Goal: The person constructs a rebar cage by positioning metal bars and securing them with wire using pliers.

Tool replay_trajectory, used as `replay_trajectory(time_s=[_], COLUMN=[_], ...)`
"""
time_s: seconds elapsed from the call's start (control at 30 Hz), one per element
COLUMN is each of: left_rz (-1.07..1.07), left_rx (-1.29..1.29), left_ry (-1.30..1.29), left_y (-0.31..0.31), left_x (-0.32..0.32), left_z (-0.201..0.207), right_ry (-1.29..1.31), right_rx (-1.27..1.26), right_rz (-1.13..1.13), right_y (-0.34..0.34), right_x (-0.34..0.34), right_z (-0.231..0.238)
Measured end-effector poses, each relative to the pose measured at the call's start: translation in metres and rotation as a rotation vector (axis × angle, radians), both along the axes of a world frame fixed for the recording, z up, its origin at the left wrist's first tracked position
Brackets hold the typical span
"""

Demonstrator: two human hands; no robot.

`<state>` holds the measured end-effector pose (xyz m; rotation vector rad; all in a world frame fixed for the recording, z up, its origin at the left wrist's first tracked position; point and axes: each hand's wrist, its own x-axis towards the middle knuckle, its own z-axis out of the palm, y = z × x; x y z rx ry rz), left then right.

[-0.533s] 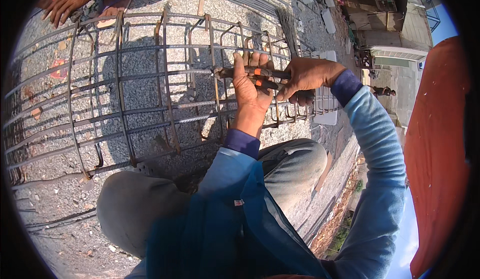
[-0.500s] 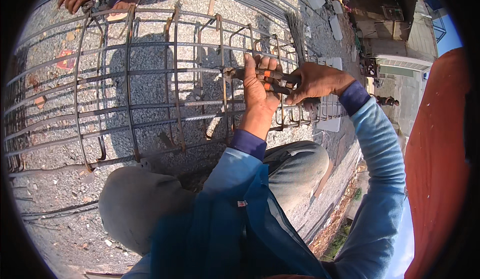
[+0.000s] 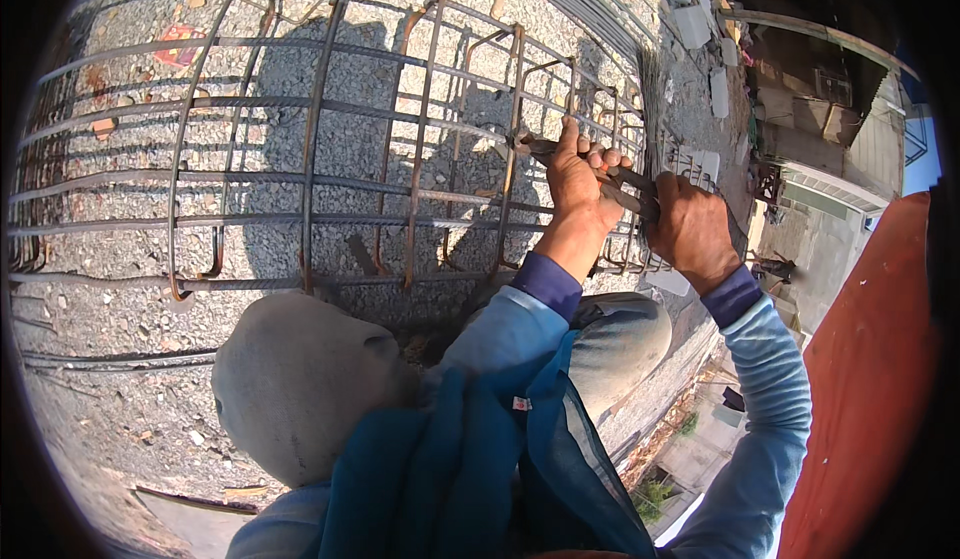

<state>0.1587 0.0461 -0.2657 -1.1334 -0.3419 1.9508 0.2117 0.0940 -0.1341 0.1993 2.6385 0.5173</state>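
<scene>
I'm working on the rebar cage (image 3: 330, 159) lying on the gravel (image 3: 120, 329); both hands are at its right part, at a crossing of a hoop (image 3: 512, 159) and a long bar (image 3: 400, 109); my left hand (image 3: 580, 184) is gripping the bar at that crossing, fingers curled round it, thumb up; my right hand (image 3: 690, 229) is closed round the handles of the pliers (image 3: 625, 184), whose nose is pointing at the same joint; tie wire itself is too small to see, so I'm unable to tell whether this knot is finished; judging by the layout, hoops to the left are already sitting in place along the bars; the few hoops to the right, near the bundle of thin rods (image 3: 652, 109), are probably what's left; my knees (image 3: 300, 379) are tucked just under the cage
</scene>
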Motion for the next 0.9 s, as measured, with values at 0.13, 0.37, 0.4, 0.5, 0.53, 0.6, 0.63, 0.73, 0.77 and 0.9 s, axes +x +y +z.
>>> replay_trajectory(time_s=[0.13, 0.37, 0.4, 0.5, 0.53, 0.6, 0.63, 0.73, 0.77, 0.9], left_rz=[-0.219, -0.313, -0.285, -0.219, -0.291, -0.367, -0.440, -0.466, -0.481, -0.427], left_rx=[-0.112, -0.635, -0.602, -0.672, -0.669, -0.758, -0.836, -0.702, -0.632, -0.451], left_ry=[0.060, 0.567, 0.600, 0.831, 0.840, 0.939, 1.029, 1.023, 1.019, 0.840], left_y=[0.000, -0.015, -0.019, -0.033, -0.037, -0.044, -0.046, -0.052, -0.054, -0.054], left_x=[0.002, 0.035, 0.042, 0.049, 0.052, 0.053, 0.053, 0.052, 0.050, 0.043], left_z=[-0.002, -0.001, -0.001, -0.015, -0.018, -0.028, -0.033, -0.040, -0.042, -0.037], right_ry=[-0.090, -0.408, -0.426, -0.491, -0.475, -0.412, -0.346, -0.264, -0.203, -0.244], right_rx=[0.011, -0.778, -0.879, -1.088, -1.188, -1.276, -1.349, -1.427, -1.473, -1.256], right_rz=[-0.279, -1.316, -1.346, -1.359, -1.372, -1.377, -1.387, -1.403, -1.423, -1.124], right_y=[-0.010, 0.013, 0.018, 0.018, 0.018, 0.013, 0.012, 0.013, 0.013, 0.031], right_x=[0.010, -0.007, -0.002, 0.007, 0.014, 0.023, 0.028, 0.041, 0.044, 0.038], right_z=[-0.010, 0.006, 0.006, 0.004, 0.001, -0.006, -0.010, -0.019, -0.021, -0.024])
